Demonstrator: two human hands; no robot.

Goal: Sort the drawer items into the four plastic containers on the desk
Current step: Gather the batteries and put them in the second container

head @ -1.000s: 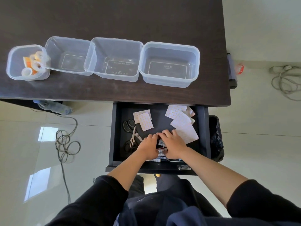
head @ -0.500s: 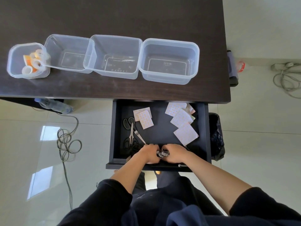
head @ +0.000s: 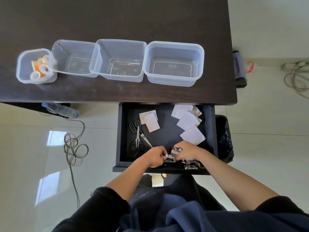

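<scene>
Early: only tape rolls (head: pixel 41 66) are sitting binned; both hands (head: pixel 154 156) (head: pixel 185 152) are pinching batteries (head: pixel 174 154); scissors (head: pixel 138 137), sticker sheets (head: pixel 192 136) are waiting.

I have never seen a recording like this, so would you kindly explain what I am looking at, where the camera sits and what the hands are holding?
There is no machine here: a person wears a camera on the head, looking down at their own arms. The left hand and right hand both grip a bunch of small batteries at the front of an open drawer. Also in the drawer lie scissors and sticker sheets. On the dark desk stand four clear plastic containers in a row; only the leftmost container holds anything, namely tape rolls.
</scene>
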